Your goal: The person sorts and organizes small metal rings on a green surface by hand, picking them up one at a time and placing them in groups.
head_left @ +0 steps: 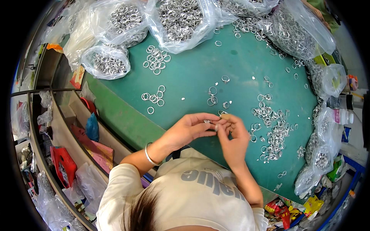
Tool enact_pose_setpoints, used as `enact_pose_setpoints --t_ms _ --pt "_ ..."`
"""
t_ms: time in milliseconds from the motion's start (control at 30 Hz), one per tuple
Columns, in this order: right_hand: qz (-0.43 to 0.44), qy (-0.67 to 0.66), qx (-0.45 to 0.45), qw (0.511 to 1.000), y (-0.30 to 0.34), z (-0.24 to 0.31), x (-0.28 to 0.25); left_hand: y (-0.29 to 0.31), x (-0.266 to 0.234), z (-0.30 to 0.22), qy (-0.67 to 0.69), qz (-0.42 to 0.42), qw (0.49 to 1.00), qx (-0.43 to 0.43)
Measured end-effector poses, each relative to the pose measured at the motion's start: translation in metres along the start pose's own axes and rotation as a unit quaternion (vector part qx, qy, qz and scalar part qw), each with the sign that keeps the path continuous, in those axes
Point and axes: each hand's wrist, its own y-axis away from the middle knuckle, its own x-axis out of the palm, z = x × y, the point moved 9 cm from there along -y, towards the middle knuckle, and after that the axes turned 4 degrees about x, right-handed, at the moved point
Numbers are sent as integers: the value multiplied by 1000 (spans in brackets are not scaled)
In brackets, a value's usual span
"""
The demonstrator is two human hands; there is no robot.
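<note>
Close to my body, over the green table (185, 73), my two hands meet at the fingertips. My left hand (189, 130) pinches a small silver ring (207, 121), which its fingers partly cover. My right hand (235, 138) is closed against the same spot, thumb and fingers on the metal; whether a second ring is in there I cannot tell. Just beyond the fingertips lies a loose ring (222, 112), with a few more rings (212, 96) farther off. A spread heap of silver rings (275, 131) lies to the right of my right hand.
Clear plastic bags full of rings line the far edge, such as a large bag (181, 23) and a smaller bag (106, 63). More bags (323, 154) stand along the right edge. Two clusters of plain rings (156, 58) sit at left, beside wooden shelves (73, 146).
</note>
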Motion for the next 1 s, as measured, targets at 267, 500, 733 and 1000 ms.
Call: enact_pose_setpoints --t_ms 267,500,733,1000 --pt "-62 261 -149 952 -5 12 -22 27 -13 -39 -565 -133 783 224" --pt "-43 421 -139 895 -2 0 -19 7 0 -34 -631 -106 721 266" --pt "-35 340 -133 930 -29 12 -19 -10 -19 -7 93 -9 996 9" --pt "48 394 -155 905 -18 7 -20 -16 -5 -83 -615 -174 727 252"
